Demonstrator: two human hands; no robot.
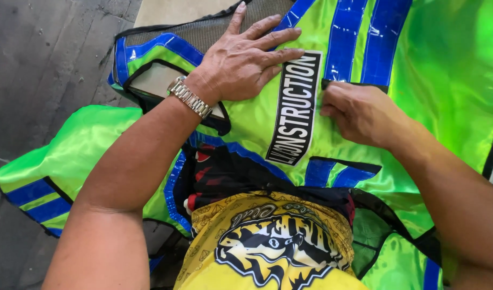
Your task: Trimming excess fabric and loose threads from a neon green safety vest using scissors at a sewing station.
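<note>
A bright green safety vest (445,75) with blue reflective stripes and black trim lies spread out below me. A black-and-white lettered patch (299,107) runs down its middle. My left hand (246,59), with a metal watch on the wrist, lies flat with fingers spread on the vest, fingertips touching the patch's top edge. My right hand (359,113) has its fingers curled and presses or pinches the vest fabric just right of the patch, near a black-edged pocket corner.
A second green vest part with blue stripes (48,177) hangs off to the left over a dark grey floor (42,53). A mesh panel (203,29) lies at the vest's top. My yellow shirt with a tiger print (273,247) fills the bottom centre.
</note>
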